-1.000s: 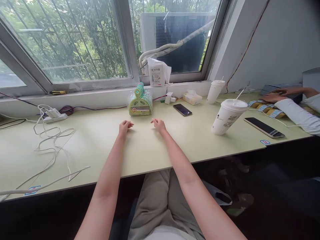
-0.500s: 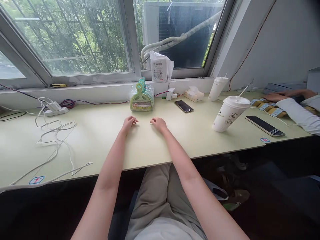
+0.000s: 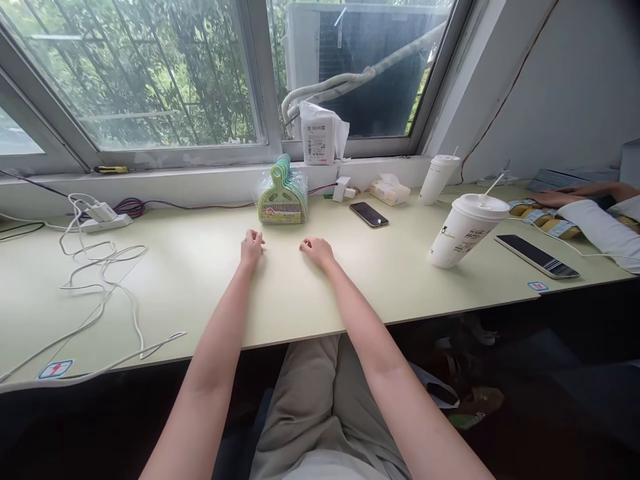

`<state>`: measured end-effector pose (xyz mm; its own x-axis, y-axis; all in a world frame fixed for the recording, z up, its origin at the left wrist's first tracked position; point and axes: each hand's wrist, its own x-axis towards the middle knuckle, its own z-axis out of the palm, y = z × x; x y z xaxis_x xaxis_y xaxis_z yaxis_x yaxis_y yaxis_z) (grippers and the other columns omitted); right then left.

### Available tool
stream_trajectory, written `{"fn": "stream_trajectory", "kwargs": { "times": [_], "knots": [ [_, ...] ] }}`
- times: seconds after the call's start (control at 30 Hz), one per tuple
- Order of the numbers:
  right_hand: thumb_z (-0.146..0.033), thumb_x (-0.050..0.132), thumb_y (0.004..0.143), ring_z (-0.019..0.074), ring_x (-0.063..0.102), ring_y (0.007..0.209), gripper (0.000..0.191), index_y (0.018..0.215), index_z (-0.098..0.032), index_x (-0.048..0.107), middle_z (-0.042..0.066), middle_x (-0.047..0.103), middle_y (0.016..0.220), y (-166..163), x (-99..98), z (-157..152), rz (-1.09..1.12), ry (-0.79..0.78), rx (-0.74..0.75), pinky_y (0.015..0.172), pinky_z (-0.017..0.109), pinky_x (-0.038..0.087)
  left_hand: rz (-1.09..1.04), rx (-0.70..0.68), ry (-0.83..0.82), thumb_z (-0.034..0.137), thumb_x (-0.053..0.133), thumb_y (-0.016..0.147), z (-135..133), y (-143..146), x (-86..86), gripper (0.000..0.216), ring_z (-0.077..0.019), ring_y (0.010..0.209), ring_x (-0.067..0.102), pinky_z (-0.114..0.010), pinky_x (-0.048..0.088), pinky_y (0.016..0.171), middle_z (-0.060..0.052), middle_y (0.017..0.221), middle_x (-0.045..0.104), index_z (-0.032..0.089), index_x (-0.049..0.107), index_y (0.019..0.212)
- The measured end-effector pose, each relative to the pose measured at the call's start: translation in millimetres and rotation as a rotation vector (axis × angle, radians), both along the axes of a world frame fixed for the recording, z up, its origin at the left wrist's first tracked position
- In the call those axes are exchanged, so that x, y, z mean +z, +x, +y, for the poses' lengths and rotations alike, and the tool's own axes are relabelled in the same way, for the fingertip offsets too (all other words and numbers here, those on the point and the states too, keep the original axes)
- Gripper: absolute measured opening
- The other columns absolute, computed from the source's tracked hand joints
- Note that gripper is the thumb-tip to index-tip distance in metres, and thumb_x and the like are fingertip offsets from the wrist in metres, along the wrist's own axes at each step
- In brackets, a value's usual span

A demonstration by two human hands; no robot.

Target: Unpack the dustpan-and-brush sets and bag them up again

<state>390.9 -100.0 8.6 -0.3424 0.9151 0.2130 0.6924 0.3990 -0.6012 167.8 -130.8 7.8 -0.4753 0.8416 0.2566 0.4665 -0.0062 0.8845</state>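
Both hands resting mid-table, left hand (image 3: 251,244) and right hand (image 3: 317,249), fingers curling loosely together, holding nothing, facing bagged hangers (image 3: 282,199) near far edge.

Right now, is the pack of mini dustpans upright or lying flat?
Upright: the pack stands on the desk, handles pointing up, just beyond both hands.
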Motion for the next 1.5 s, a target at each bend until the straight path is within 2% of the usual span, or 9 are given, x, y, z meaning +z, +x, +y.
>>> {"fn": "stream_trajectory", "kwargs": {
  "times": [0.17,0.27,0.4,0.53,0.73,0.93,1.2,1.43,1.5],
  "knots": [
    [-0.030,0.045,0.090,0.0178,0.059,0.078,0.027,0.083,-0.024,0.070,0.003,0.069,0.086,-7.2,-3.1,12.4,0.003,-0.026,-0.029,0.067,0.026,0.039,0.200,0.225,-0.047,0.024,0.043,0.086,-0.9,-14.4,1.0,0.001,-0.0282,0.080,0.060,-0.038,0.040,0.079,-0.006,0.071,0.061,0.024,0.044,0.086],
    [-0.023,0.041,0.091,0.0183,0.059,0.082,0.027,0.102,-0.023,0.065,0.005,0.067,0.097,-14.8,-1.0,23.4,0.033,0.074,-0.057,0.071,0.027,0.042,0.161,0.267,-0.094,0.023,0.044,0.085,-1.5,-18.3,3.7,0.005,-0.0302,0.082,0.060,-0.041,0.040,0.081,-0.007,0.072,0.061,0.023,0.045,0.090],
    [-0.017,0.030,0.094,0.0195,0.058,0.096,0.036,0.124,-0.021,0.050,0.010,0.054,0.122,-28.6,3.3,42.8,0.126,0.318,-0.117,0.077,0.030,0.046,0.150,0.221,-0.100,0.023,0.047,0.083,-2.9,-15.8,6.3,0.008,-0.0295,0.076,0.059,-0.038,0.040,0.078,-0.004,0.066,0.059,0.024,0.047,0.091],
    [-0.026,0.040,0.094,0.0261,0.045,0.121,0.038,0.131,-0.018,0.041,0.016,0.044,0.132,-48.2,5.2,66.2,0.116,0.407,-0.142,0.094,0.040,0.043,0.268,0.094,-0.090,0.032,0.044,0.087,-5.9,-11.6,7.5,0.008,-0.0271,0.071,0.058,-0.034,0.038,0.070,-0.004,0.070,0.060,0.025,0.046,0.092],
    [-0.027,0.040,0.094,0.0269,0.037,0.130,0.041,0.134,-0.018,0.034,0.019,0.035,0.138,-69.7,6.3,89.5,0.214,0.402,-0.218,0.101,0.045,0.038,0.400,0.064,-0.097,0.031,0.042,0.089,-6.8,-9.4,8.8,0.008,-0.0243,0.069,0.057,-0.032,0.036,0.066,-0.004,0.074,0.061,0.025,0.047,0.087],
    [-0.019,0.047,0.089,0.0201,0.056,0.106,0.039,0.127,-0.018,0.040,0.011,0.060,0.112,-62.5,-3.2,105.0,0.355,0.223,-0.294,0.091,0.036,0.044,0.329,0.074,0.001,0.028,0.049,0.085,-2.2,-11.6,4.6,0.033,-0.0221,0.088,0.059,-0.035,0.042,0.074,-0.007,0.114,0.057,0.026,0.037,0.116],
    [-0.022,0.046,0.091,0.0170,0.061,0.096,0.031,0.116,-0.019,0.063,0.008,0.065,0.114,-46.0,-1.8,76.2,0.373,0.147,-0.188,0.085,0.027,0.045,0.037,0.157,0.100,0.035,0.062,0.080,3.4,-24.2,1.0,0.047,-0.0254,0.118,0.049,-0.041,0.039,0.099,-0.015,0.132,0.046,0.021,0.041,0.120],
    [-0.019,0.040,0.092,0.0179,0.057,0.097,0.035,0.118,-0.023,0.063,0.006,0.064,0.104,-19.2,3.1,19.5,0.288,0.206,-0.118,0.086,0.028,0.044,-0.427,-0.368,-0.062,0.053,0.068,0.071,-19.3,-8.0,19.5,0.053,-0.0284,0.095,0.065,-0.039,0.052,0.081,-0.011,0.099,0.069,0.016,0.062,0.109],
    [-0.017,0.040,0.092,0.0197,0.054,0.103,0.038,0.125,-0.022,0.058,0.009,0.060,0.112,-10.1,6.5,2.1,0.278,0.264,-0.148,0.086,0.030,0.045,-0.495,-0.408,-0.072,0.050,0.072,0.068,-23.6,1.7,22.1,0.050,-0.0296,0.091,0.067,-0.039,0.054,0.079,-0.012,0.095,0.071,0.015,0.066,0.104]
  ]
}}
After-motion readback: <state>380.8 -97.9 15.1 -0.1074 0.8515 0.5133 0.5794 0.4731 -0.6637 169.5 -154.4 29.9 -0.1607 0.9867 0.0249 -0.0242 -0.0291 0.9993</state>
